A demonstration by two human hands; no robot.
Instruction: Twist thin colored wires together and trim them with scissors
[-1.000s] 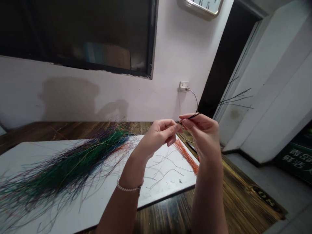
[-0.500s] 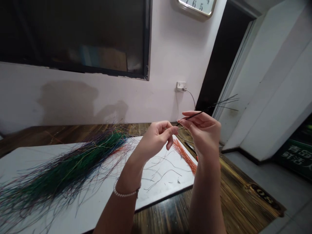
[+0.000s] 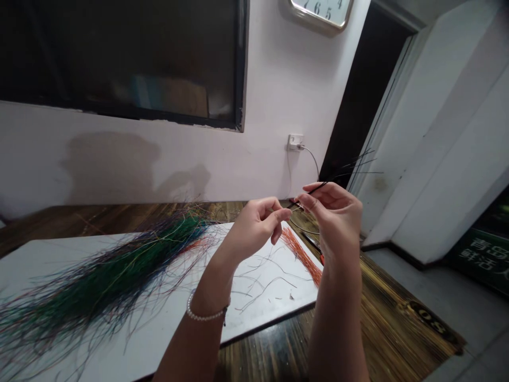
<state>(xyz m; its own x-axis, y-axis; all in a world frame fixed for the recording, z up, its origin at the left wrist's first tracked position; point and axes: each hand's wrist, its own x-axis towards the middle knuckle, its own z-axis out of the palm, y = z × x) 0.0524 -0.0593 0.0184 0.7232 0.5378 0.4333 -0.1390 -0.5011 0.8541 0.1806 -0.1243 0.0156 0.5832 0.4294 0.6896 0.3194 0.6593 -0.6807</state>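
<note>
My right fingers (image 3: pixel 323 194) pinch a few thin black fibres (image 3: pixel 315 188) at 12 o'clock, my left fingers (image 3: pixel 275 213) curled nearly closed just beside them, and this fine work looks to call for a steady hold.

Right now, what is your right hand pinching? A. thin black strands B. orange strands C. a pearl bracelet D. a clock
A. The right hand pinches thin black strands between its fingertips, and their far ends fan out up and to the right.
</note>
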